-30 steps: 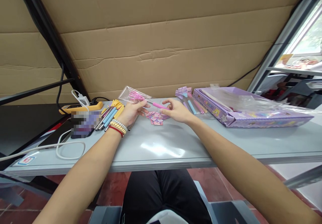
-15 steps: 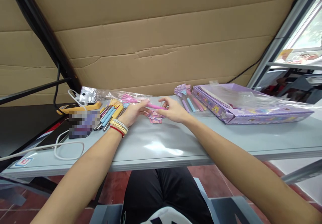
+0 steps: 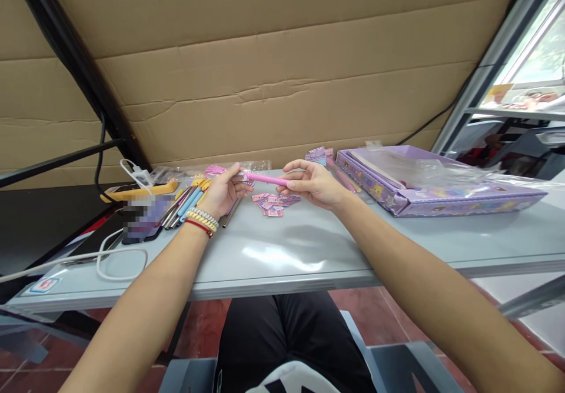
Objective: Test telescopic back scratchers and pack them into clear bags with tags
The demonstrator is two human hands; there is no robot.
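A pink back scratcher is held level just above the table, its handle pointing right and its claw-shaped pink head showing past my left hand. My left hand is closed around the neck near the head. My right hand pinches the far end of the handle between thumb and fingers. Below and between the hands lies a loose pile of small pink-purple printed cards. Close to my left wrist, several back scratchers with yellow, blue and purple grips and metal rods lie side by side, partly hidden.
Right of my hand are more wrapped back scratchers and an open purple box with clear plastic in it. A clear plastic bag lies behind. At left are a yellow device, a phone and a white cable.
The pink back scratcher has lifted off the table towards me, and my right hand has shifted slightly right along with its end. More of the card pile now shows.
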